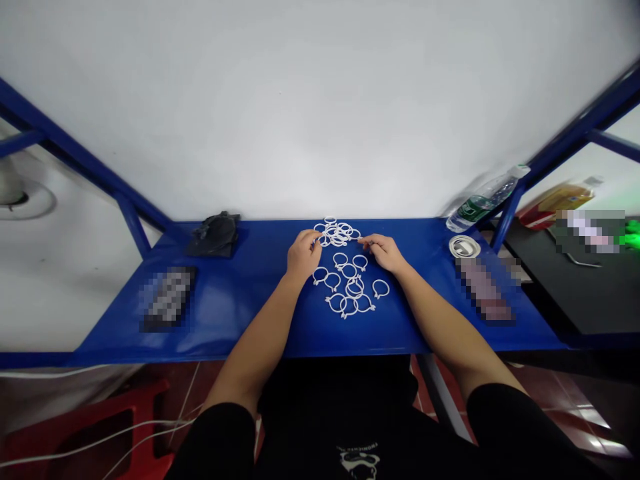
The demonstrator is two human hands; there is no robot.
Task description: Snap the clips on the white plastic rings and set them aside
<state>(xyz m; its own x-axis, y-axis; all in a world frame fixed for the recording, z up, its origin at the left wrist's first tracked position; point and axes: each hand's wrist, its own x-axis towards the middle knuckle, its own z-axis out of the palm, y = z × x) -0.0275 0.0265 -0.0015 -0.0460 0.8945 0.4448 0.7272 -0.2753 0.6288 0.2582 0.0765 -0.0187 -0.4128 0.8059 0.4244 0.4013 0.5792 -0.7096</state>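
White plastic curtain rings with small clip-like tabs lie on the blue tabletop in two groups. The farther group is an overlapping pile of rings (337,235) near the wall. Closer to me, a looser group of rings (349,287) is spread out, with one ring (381,289) apart at its right. My left hand (303,256) is at the left edge of the far pile, its fingers curled together; what they hold, if anything, is hidden. At the pile's right edge, my right hand (383,251) pinches the tab of a ring (355,235).
A crumpled black bag (216,233) and a blurred dark item (170,297) lie on the left. To the right are a tilted water bottle (483,203), a coiled white cable (465,247) and a blurred pinkish item (483,290). Blue frame bars flank the table (240,293).
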